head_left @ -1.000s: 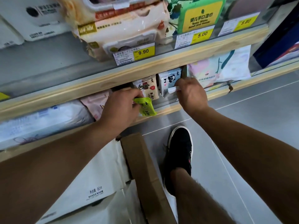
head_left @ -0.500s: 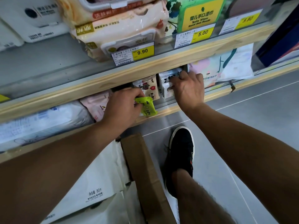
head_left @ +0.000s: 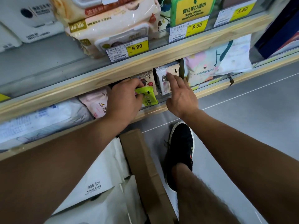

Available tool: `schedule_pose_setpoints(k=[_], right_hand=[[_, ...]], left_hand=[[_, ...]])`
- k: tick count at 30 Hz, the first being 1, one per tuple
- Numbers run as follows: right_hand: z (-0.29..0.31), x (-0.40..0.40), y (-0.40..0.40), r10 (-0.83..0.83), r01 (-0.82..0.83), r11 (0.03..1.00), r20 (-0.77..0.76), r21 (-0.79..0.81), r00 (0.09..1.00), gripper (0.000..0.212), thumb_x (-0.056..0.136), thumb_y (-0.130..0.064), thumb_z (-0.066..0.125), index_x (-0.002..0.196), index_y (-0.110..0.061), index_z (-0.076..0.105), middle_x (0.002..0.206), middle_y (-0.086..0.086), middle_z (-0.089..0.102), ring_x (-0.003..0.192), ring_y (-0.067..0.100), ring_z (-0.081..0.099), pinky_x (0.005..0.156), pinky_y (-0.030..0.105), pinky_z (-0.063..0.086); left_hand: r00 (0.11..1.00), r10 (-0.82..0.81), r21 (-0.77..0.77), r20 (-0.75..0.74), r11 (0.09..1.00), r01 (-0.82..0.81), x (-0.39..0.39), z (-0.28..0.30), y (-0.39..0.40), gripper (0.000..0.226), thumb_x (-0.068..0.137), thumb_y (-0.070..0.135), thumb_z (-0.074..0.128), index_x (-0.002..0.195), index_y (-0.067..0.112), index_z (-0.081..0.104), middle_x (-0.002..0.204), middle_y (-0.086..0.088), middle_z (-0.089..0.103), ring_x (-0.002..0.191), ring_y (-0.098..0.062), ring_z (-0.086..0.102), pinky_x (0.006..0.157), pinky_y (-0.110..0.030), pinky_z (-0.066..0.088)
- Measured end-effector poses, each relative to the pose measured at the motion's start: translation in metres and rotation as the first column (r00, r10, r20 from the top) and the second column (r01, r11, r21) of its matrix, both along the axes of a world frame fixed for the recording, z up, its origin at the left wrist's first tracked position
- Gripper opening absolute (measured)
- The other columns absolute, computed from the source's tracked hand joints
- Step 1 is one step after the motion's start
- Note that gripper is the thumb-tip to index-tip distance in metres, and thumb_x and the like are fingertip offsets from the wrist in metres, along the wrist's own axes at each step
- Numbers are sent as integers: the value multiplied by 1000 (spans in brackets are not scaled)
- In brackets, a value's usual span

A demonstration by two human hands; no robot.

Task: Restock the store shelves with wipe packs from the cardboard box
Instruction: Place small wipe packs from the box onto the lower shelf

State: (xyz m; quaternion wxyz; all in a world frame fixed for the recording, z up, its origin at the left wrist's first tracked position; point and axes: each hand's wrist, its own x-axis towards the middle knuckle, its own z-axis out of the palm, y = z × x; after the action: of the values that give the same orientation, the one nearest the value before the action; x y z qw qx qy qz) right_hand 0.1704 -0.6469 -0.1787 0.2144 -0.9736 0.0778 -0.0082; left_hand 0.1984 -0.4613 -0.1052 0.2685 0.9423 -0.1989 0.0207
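Note:
My left hand [head_left: 124, 101] grips a small lime-green wipe pack [head_left: 146, 97] at the front of the lower shelf [head_left: 161, 109]. Behind it, small white wipe packs [head_left: 163, 78] stand upright in a row under the upper shelf's wooden edge [head_left: 145, 62]. My right hand [head_left: 181, 94] hovers just in front of those packs with fingers spread and nothing in it. The cardboard box [head_left: 142, 162] stands on the floor below my arms, one brown flap showing.
Large pale wipe packs [head_left: 113, 21] and yellow price tags [head_left: 137, 46] fill the upper shelf. Pink and white packs [head_left: 95, 104] lie left on the lower shelf. White 80-sheet packs [head_left: 103, 180] sit by the box. My black shoe [head_left: 181, 146] rests on the grey floor.
My right hand let go of the small white pack on the lower shelf and pulled back, fingers now spread. My left hand still holds the green pack in nearly the same place.

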Motion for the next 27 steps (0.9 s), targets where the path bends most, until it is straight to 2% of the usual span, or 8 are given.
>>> schedule_pose_setpoints(k=[5, 8, 12, 16, 21, 27], right_hand=[[2, -5, 3, -7, -2, 997, -118, -76, 993, 89, 82, -21, 58, 153, -23, 5, 158, 2, 16, 143, 34, 18, 117, 40, 23], [4, -10, 3, -22, 16, 999, -127, -47, 992, 91, 79, -19, 59, 153, -25, 6, 157, 1, 15, 144, 32, 16, 115, 40, 26], [1, -19, 4, -37, 34, 999, -102, -31, 994, 84, 79, -19, 60, 151, -20, 15, 157, 2, 17, 142, 30, 21, 113, 41, 32], [-5, -17, 9, -25, 22, 999, -86, -31, 996, 82, 80, -20, 61, 150, -20, 18, 157, 3, 17, 141, 30, 22, 111, 40, 31], [-7, -14, 13, -2, 1, 1000, -63, -23, 998, 84, 80, -21, 62, 151, -19, 17, 157, 4, 17, 139, 29, 24, 111, 38, 30], [-4, -16, 11, -13, 12, 1000, -52, -9, 999, 83, 80, -19, 64, 150, -17, 19, 156, 6, 19, 140, 29, 23, 113, 38, 30]], left_hand=[[992, 74, -26, 103, 997, -72, -3, -9, -8, 17, 76, 12, 63, 91, 18, 62, 93, -3, 67, 90, -29, 60, 83, -44, 48], [986, 129, -35, 110, 991, -125, -9, -20, -16, 20, 77, 7, 64, 96, 13, 63, 98, -9, 66, 92, -30, 58, 76, -37, 44], [970, 218, 19, 105, 975, -221, -5, -32, -25, 20, 81, 8, 63, 100, 12, 64, 103, -10, 66, 96, -31, 57, 82, -36, 36], [977, 197, 57, 82, 978, -202, 10, -48, -28, 23, 81, 7, 61, 103, 11, 64, 106, -12, 66, 97, -33, 57, 77, -37, 43], [982, 168, 72, 89, 982, -174, 21, -58, -36, 22, 83, 9, 60, 105, 12, 64, 106, -12, 66, 101, -33, 57, 75, -35, 43], [976, 161, 124, 145, 976, -179, 36, -62, -42, 27, 81, 17, 64, 108, 18, 68, 108, -11, 67, 103, -37, 56, 89, -41, 43]])
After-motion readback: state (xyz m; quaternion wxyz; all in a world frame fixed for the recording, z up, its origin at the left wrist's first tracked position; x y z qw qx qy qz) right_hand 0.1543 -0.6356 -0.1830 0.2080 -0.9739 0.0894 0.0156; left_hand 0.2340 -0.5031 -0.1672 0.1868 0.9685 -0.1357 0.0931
